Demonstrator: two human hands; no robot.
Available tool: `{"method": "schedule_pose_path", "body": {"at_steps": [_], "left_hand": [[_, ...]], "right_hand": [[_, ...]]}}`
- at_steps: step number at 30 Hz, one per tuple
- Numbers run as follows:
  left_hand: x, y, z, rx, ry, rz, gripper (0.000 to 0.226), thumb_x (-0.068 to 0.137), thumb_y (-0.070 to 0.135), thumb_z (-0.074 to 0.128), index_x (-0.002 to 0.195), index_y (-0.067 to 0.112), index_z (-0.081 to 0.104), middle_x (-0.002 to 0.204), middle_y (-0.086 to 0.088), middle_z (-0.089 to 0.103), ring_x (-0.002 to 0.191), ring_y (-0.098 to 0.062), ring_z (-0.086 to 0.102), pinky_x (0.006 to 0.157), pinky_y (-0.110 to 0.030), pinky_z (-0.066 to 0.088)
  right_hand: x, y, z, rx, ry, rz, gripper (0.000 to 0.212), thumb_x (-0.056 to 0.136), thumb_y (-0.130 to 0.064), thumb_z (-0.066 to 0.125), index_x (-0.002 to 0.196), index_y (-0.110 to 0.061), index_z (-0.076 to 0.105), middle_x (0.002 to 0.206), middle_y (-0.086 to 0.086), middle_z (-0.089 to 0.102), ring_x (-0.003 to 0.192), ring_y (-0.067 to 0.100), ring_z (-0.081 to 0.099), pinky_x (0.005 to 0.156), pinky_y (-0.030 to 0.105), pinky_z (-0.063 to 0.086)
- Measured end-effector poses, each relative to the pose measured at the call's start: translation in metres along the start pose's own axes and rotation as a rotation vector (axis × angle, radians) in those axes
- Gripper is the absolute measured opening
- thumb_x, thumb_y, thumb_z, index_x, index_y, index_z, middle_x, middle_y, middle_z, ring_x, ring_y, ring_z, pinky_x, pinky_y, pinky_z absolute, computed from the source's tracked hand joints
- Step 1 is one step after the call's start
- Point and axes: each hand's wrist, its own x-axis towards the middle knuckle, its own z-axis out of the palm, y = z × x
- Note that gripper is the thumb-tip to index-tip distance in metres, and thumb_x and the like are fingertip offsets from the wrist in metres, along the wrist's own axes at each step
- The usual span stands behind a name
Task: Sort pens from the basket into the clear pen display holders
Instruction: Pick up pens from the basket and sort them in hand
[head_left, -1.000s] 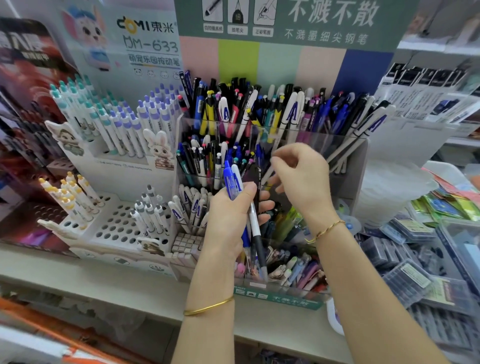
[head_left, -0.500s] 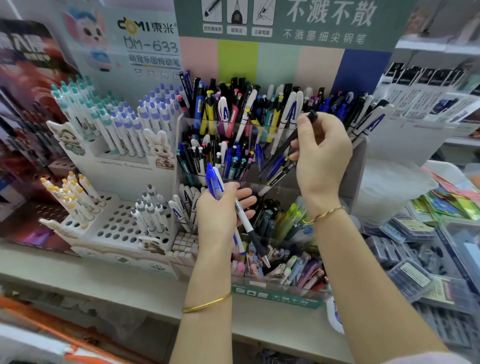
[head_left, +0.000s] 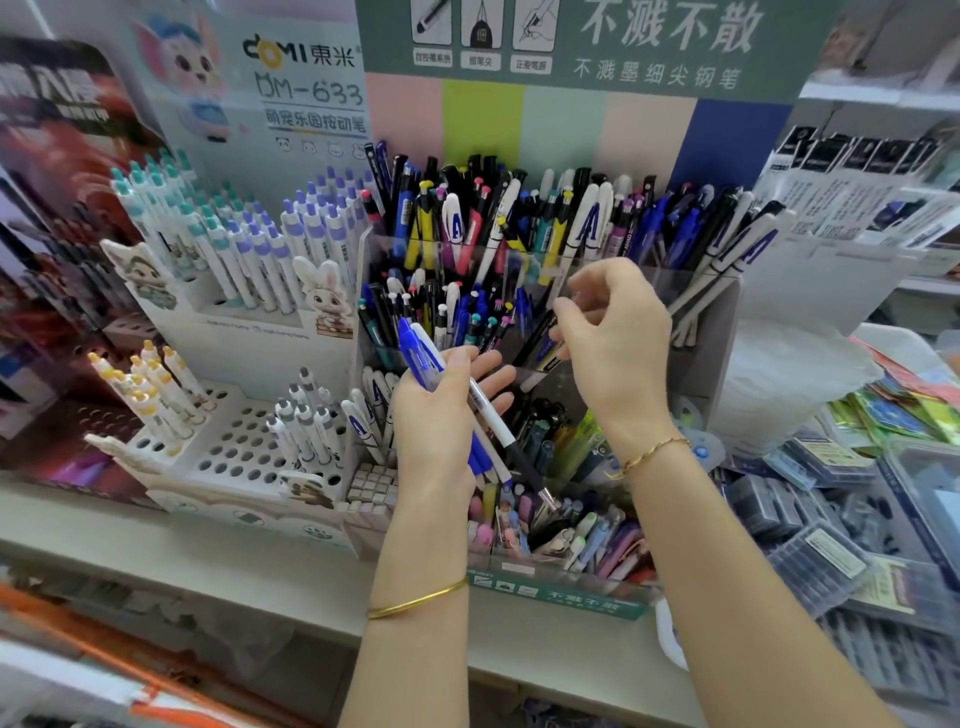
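My left hand (head_left: 441, 415) grips a bundle of pens (head_left: 422, 358), blue ones and a white one with a black tip, their points slanting down to the right. The tiered clear pen holder (head_left: 701, 364) stands right behind it, crowded with several pens on every level. My right hand (head_left: 618, 343) hovers at the holder's middle tier, its fingertips pinching the top of a black pen (head_left: 540, 340) that leans inside that tier. No basket shows.
A white display with round holes (head_left: 234, 447) and cartoon figures holds several white pens at the left. Small boxes of refills (head_left: 810, 493) are stacked at the right. All of it sits on a grey shelf (head_left: 208, 551).
My right hand took a black pen from near my left hand, lifted it to the top tier, then came down with it to the middle tier. My left hand barely moved.
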Motion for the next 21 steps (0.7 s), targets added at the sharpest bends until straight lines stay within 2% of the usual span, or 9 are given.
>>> {"method": "schedule_pose_path", "body": {"at_steps": [1, 3, 5, 8, 12, 15, 17, 19, 21], "left_hand": [[0.000, 0.000, 0.001, -0.011, 0.016, 0.006, 0.020, 0.101, 0.015, 0.048, 0.113, 0.003, 0.057, 0.100, -0.011, 0.071, 0.082, -0.019, 0.074, 0.069, -0.030, 0.060], [0.001, 0.000, 0.005, -0.035, 0.051, 0.019, 0.024, 0.101, 0.016, 0.048, 0.117, 0.001, 0.057, 0.103, -0.012, 0.072, 0.084, -0.019, 0.074, 0.073, -0.032, 0.060], [0.001, 0.000, 0.009, -0.081, 0.067, 0.019, 0.023, 0.101, 0.015, 0.047, 0.117, 0.001, 0.057, 0.102, -0.012, 0.071, 0.084, -0.019, 0.073, 0.075, -0.034, 0.060], [-0.001, -0.001, 0.013, -0.125, 0.055, 0.002, 0.024, 0.101, 0.014, 0.047, 0.118, 0.001, 0.057, 0.101, -0.011, 0.071, 0.084, -0.018, 0.073, 0.074, -0.032, 0.060], [-0.002, -0.002, 0.012, -0.081, 0.049, -0.012, 0.028, 0.100, 0.019, 0.050, 0.119, 0.000, 0.057, 0.100, -0.011, 0.071, 0.085, -0.020, 0.073, 0.069, -0.029, 0.060], [-0.004, 0.000, 0.011, -0.079, 0.018, -0.023, 0.024, 0.101, 0.020, 0.047, 0.114, 0.002, 0.057, 0.093, -0.013, 0.073, 0.081, -0.021, 0.074, 0.070, -0.031, 0.060], [-0.004, 0.000, 0.009, -0.018, 0.005, -0.020, 0.021, 0.102, 0.021, 0.046, 0.111, 0.005, 0.058, 0.079, -0.006, 0.074, 0.071, -0.019, 0.073, 0.067, -0.032, 0.061], [-0.003, -0.001, 0.007, 0.036, 0.007, -0.027, 0.018, 0.102, 0.020, 0.047, 0.104, 0.008, 0.059, 0.059, 0.002, 0.066, 0.051, -0.010, 0.063, 0.054, -0.026, 0.056], [-0.001, -0.002, 0.006, 0.071, 0.007, -0.042, 0.015, 0.101, 0.019, 0.047, 0.095, 0.009, 0.057, 0.050, 0.006, 0.050, 0.039, -0.005, 0.041, 0.041, -0.019, 0.041]], "right_hand": [[-0.002, -0.004, -0.005, -0.008, -0.100, 0.033, 0.006, 0.090, -0.012, 0.062, 0.087, -0.015, 0.057, 0.082, 0.003, 0.062, 0.069, 0.018, 0.064, 0.063, 0.035, 0.056], [-0.007, -0.012, -0.014, -0.077, -0.419, 0.110, 0.013, 0.089, -0.025, 0.065, 0.085, -0.013, 0.062, 0.074, -0.001, 0.065, 0.056, 0.007, 0.062, 0.052, 0.020, 0.051], [-0.011, -0.015, -0.015, -0.168, -0.696, 0.110, 0.018, 0.086, -0.032, 0.069, 0.083, -0.015, 0.066, 0.072, -0.004, 0.066, 0.052, 0.003, 0.060, 0.046, 0.011, 0.044], [-0.012, -0.015, -0.012, -0.205, -0.790, 0.074, 0.009, 0.083, -0.024, 0.072, 0.082, -0.015, 0.070, 0.074, -0.003, 0.068, 0.056, 0.004, 0.059, 0.048, 0.011, 0.046], [-0.003, -0.012, -0.017, -0.277, -0.699, 0.030, 0.011, 0.085, -0.022, 0.068, 0.076, -0.017, 0.069, 0.071, -0.003, 0.064, 0.060, 0.005, 0.053, 0.049, 0.012, 0.042], [0.007, -0.008, -0.017, -0.208, -0.439, 0.044, 0.018, 0.088, -0.019, 0.062, 0.077, -0.007, 0.068, 0.068, 0.005, 0.062, 0.059, 0.012, 0.052, 0.057, 0.023, 0.046], [0.012, -0.009, -0.016, -0.040, -0.202, 0.069, 0.012, 0.090, -0.018, 0.061, 0.080, -0.011, 0.062, 0.067, -0.003, 0.059, 0.064, 0.014, 0.057, 0.065, 0.036, 0.053], [0.014, -0.011, -0.013, 0.043, -0.050, 0.057, 0.006, 0.091, -0.018, 0.061, 0.087, -0.016, 0.057, 0.073, -0.008, 0.058, 0.072, 0.018, 0.062, 0.067, 0.042, 0.056], [0.015, -0.011, -0.008, 0.039, -0.014, 0.030, 0.006, 0.092, -0.016, 0.061, 0.090, -0.015, 0.055, 0.076, -0.008, 0.057, 0.076, 0.020, 0.064, 0.069, 0.043, 0.056]]}}
